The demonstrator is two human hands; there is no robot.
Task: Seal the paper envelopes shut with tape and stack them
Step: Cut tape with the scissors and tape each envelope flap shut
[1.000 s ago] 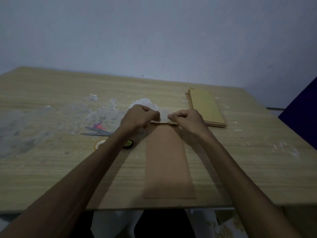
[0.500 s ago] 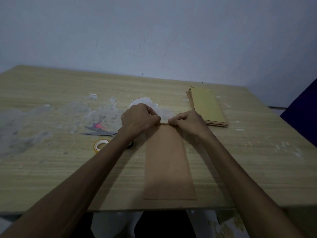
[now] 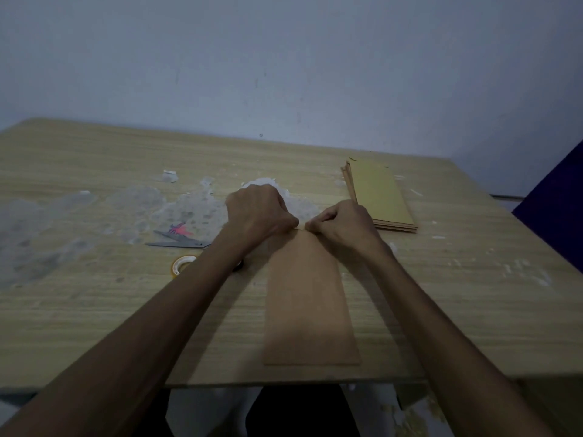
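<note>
Fingers of both hands are curled tight at the far end of the brown envelope — my left hand and my right hand meet nearly knuckle to knuckle there, pinching or pressing down its top edge. Whether a strip of tape sits under my fingertips I cannot tell; they hide that edge. The envelope lies flat on the wooden surface, lengthwise away from me, its near end close to the front edge.

I judge the envelope light, thin and limp: it will slide on the smooth wood if I push sideways, and it will crease if I pinch hard. Best to take it by the short ends or a long edge, pressing down rather than pulling while the flap is closed, and to lift it flat when it goes to the pile.

The stack of envelopes rests to the right and a little beyond my right hand, near but not touching it — the way there looks open. On the left, scissors with a pink mark lie beside my left forearm, and the tape roll sits just nearer, partly hidden by that arm. White scraps and pale residue are scattered behind my hands; loose bits could stick to fresh tape
</note>
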